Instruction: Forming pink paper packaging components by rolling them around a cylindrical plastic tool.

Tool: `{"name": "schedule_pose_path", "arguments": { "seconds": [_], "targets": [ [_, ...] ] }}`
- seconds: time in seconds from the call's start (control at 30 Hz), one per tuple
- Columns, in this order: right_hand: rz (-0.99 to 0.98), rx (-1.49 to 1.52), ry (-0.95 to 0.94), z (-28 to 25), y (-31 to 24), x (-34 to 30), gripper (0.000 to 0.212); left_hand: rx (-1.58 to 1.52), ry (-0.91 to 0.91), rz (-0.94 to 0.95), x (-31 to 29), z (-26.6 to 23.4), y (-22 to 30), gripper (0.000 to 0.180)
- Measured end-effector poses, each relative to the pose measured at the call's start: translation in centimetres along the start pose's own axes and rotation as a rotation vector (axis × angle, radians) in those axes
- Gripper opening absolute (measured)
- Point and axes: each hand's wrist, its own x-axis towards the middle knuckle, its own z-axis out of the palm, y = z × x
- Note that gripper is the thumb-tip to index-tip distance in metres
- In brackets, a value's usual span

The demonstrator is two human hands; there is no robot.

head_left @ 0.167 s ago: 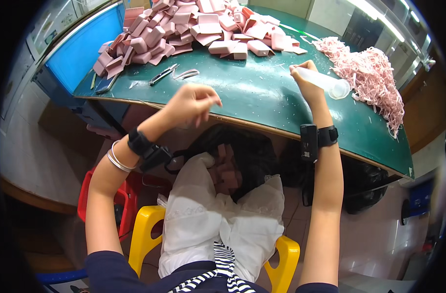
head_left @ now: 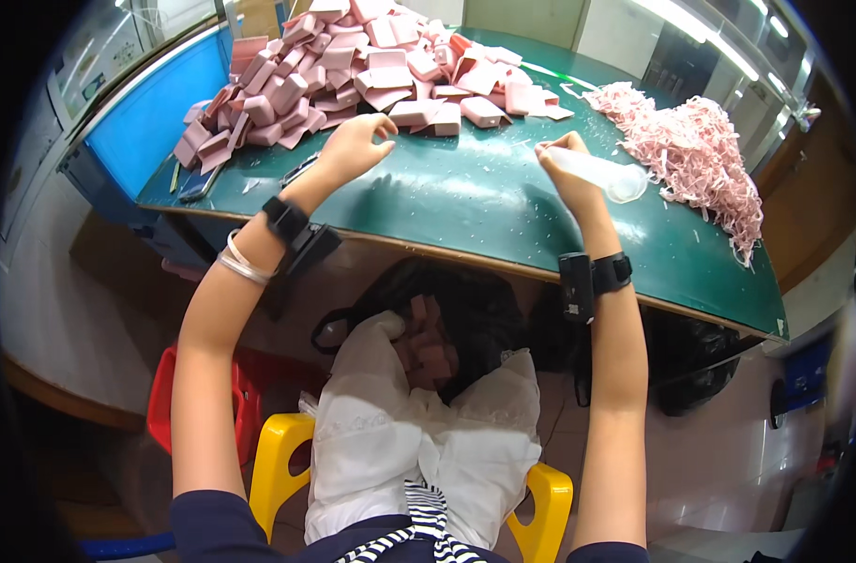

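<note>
My left hand [head_left: 357, 150] is raised over the green table, just in front of a heap of pink box-like pieces [head_left: 387, 73] with flaps. It is empty, its fingers loosely bent and apart. Further right, my right hand [head_left: 572, 178] is closed around a translucent whitish plastic tube-like tool [head_left: 601, 173]. The tool's wide round end points to the right, towards a pile of thin pink strips [head_left: 695, 150]. Its other end lies hidden in my fingers, so I cannot tell its tip.
The green table [head_left: 465, 202] has small pale scraps on it. A blue bin [head_left: 160, 117] stands at its left end. A slim metal tool [head_left: 299, 169] lies partly behind my left wrist. Below the edge, a black bag [head_left: 484, 296] holds pink pieces between my knees. A red basket [head_left: 165, 399] sits lower left.
My left hand has risen from the table's front edge, away from me, to the pink heap. My right hand keeps the whitish tool, shifting slightly left in view.
</note>
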Motion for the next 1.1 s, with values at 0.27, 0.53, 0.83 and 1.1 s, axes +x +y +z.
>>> {"name": "schedule_pose_path", "arguments": {
  "seconds": [0.27,0.53,0.83,1.1],
  "targets": [
    [0.034,-0.034,-0.023,0.7,0.8,0.2,0.027,0.585,0.416,0.253,8.9,4.1,-1.7,0.032],
    [0.287,0.813,-0.093,-0.2,-1.4,0.5,0.020,0.597,0.542,0.714,5.1,7.0,10.3,0.034],
    [0.140,0.868,-0.075,-1.3,-1.0,0.5,0.026,0.271,0.530,0.994,5.3,7.4,11.3,0.055],
    [0.171,0.904,-0.165,-1.4,-2.9,-0.1,0.028,-0.828,-0.186,0.107,5.3,7.7,10.9,0.043]
  ]
}}
